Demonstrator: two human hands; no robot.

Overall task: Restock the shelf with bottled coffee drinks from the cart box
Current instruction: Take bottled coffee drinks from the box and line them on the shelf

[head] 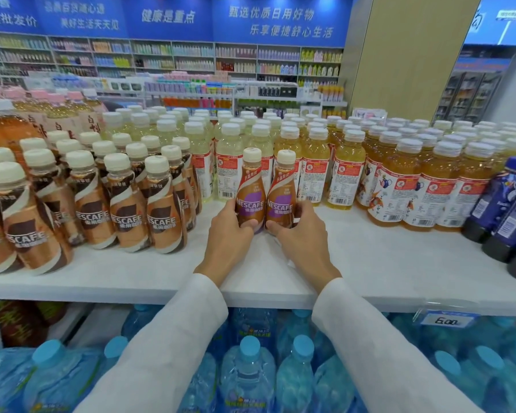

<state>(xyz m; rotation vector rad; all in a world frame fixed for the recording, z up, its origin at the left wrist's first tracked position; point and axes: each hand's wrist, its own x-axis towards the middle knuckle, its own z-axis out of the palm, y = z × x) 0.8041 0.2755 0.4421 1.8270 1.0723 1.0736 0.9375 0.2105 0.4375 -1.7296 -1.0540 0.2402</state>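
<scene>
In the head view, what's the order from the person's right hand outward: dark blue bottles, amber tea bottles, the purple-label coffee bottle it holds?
1. Purple-label coffee bottle: gripped in the right hand, centre shelf.
2. Amber tea bottles: to its right, mid-shelf.
3. Dark blue bottles: far right end.

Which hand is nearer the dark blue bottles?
Right. The right hand grips the right coffee bottle, toward the dark blue bottles; the left hand grips the left coffee bottle, farther away.

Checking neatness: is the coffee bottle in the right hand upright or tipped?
Upright: the coffee bottle stands cap-up on the shelf, right hand gripping it.
</scene>
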